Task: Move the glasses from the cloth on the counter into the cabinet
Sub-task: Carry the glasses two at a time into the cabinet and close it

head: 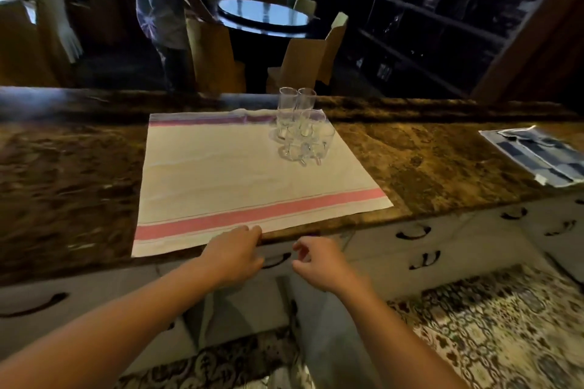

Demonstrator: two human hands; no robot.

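Together, clear glasses (300, 128) stand clustered far right on the cloth (227, 177).

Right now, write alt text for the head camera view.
Several clear glasses sit clustered near the far right corner of a pink-striped cloth on a counter. Both hands are empty: the left hand is at the counter's near edge by the cloth, the right hand hovers beside it.

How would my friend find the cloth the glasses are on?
Look along the long brown marble counter. Near its middle lies a big flat cloth, with a cluster of clear glasses at its far right corner. It is cream with pink stripes, unlike the smaller blue checked cloth farther right.
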